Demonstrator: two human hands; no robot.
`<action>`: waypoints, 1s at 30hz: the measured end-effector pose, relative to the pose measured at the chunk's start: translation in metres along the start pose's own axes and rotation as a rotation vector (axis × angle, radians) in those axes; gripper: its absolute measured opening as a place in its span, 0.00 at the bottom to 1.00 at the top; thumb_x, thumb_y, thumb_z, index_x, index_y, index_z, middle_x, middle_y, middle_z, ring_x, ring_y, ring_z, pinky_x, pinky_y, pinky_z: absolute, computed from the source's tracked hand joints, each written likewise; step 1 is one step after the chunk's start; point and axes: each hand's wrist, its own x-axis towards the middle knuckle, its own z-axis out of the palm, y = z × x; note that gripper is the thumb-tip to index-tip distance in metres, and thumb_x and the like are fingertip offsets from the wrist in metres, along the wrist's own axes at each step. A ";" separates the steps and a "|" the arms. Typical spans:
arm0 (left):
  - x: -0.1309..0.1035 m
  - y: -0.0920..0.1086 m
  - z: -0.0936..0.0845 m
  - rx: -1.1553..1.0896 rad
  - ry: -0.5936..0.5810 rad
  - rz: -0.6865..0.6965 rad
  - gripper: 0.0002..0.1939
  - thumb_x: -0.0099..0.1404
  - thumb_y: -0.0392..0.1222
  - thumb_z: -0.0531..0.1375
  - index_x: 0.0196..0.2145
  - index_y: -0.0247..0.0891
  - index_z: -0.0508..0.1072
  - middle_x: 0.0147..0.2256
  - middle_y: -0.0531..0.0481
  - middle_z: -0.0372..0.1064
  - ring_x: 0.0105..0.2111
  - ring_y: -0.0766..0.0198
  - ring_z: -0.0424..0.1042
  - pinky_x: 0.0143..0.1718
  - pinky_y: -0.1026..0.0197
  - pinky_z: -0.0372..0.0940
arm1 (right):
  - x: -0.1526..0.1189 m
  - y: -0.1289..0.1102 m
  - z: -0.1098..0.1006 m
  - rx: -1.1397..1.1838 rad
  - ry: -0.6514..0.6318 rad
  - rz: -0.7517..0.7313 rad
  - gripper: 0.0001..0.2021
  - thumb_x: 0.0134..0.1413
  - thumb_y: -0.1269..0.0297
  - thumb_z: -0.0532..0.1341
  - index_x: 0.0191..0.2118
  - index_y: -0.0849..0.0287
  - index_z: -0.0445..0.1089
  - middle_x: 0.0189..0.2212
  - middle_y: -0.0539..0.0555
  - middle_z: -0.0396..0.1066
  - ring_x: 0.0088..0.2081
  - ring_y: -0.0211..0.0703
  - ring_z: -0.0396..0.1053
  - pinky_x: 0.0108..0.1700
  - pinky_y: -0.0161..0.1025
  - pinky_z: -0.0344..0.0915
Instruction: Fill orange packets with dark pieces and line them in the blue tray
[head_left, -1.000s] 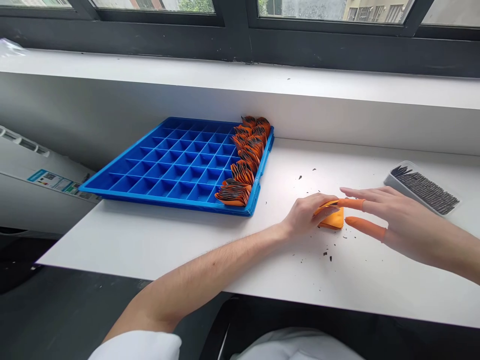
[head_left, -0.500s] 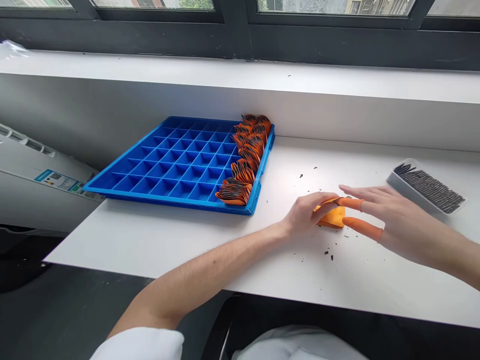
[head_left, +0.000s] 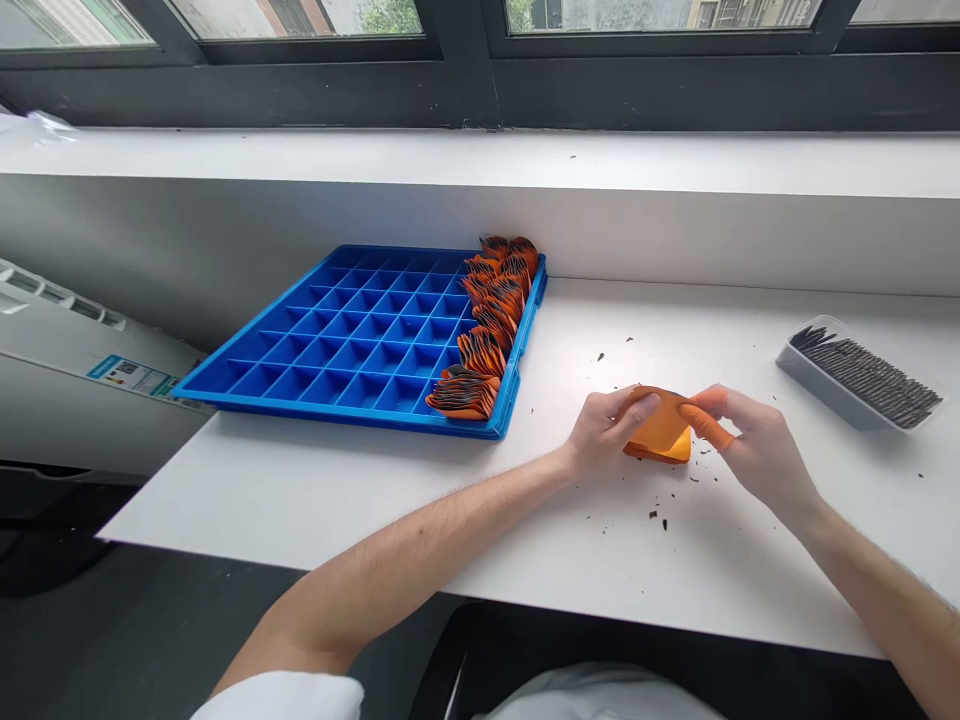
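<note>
An orange sheet (head_left: 658, 420) is pinched at its left edge by my left hand (head_left: 606, 428) and at its right edge by my right hand (head_left: 739, 430). Orange covers sit on fingers of my right hand. Beneath the sheet, an orange stack (head_left: 671, 447) lies on the white table. To the left stands a blue divided tray (head_left: 352, 418), with bundles of orange and black pieces (head_left: 480, 352) in compartments along its right side. A clear box (head_left: 832, 390) at the right holds a row of thin dark pieces (head_left: 870, 372).
Small dark scraps (head_left: 653, 514) are scattered on the white table (head_left: 300, 490) around the hands. Behind it run a white ledge (head_left: 450, 158) and dark window frames. A white appliance (head_left: 75, 370) stands at the far left, and a dark chair is below.
My right hand has drawn in its spread fingers and now pinches the sheet's right edge. The sheet is spread more openly between both hands. The view has shifted slightly.
</note>
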 end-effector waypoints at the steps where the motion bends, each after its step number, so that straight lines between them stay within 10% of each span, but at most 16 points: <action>1: 0.000 0.001 -0.001 0.012 -0.006 0.009 0.18 0.71 0.53 0.55 0.34 0.37 0.76 0.26 0.51 0.70 0.25 0.69 0.65 0.24 0.66 0.60 | -0.001 0.002 0.002 0.027 0.003 0.004 0.19 0.68 0.46 0.58 0.33 0.54 0.72 0.27 0.49 0.70 0.28 0.39 0.66 0.29 0.37 0.63; 21: 0.011 0.064 -0.034 0.437 -0.721 -0.013 0.08 0.71 0.39 0.60 0.43 0.41 0.79 0.33 0.52 0.77 0.29 0.69 0.71 0.34 0.68 0.65 | -0.018 0.005 0.001 0.029 -0.029 -0.516 0.09 0.68 0.72 0.58 0.47 0.52 0.71 0.32 0.51 0.72 0.28 0.37 0.70 0.27 0.33 0.66; 25: 0.002 0.088 -0.072 0.452 -0.367 0.197 0.12 0.74 0.44 0.56 0.42 0.42 0.79 0.36 0.48 0.79 0.31 0.66 0.77 0.33 0.66 0.72 | -0.024 0.004 0.001 0.029 0.090 -0.429 0.10 0.68 0.69 0.58 0.48 0.47 0.71 0.34 0.51 0.73 0.27 0.40 0.72 0.26 0.36 0.66; 30: 0.015 0.104 -0.185 0.474 0.316 0.239 0.17 0.70 0.55 0.60 0.44 0.39 0.77 0.39 0.48 0.78 0.28 0.67 0.77 0.28 0.66 0.73 | -0.031 0.009 0.006 -0.072 0.142 -0.350 0.08 0.69 0.62 0.57 0.45 0.43 0.74 0.33 0.49 0.74 0.22 0.40 0.70 0.22 0.37 0.62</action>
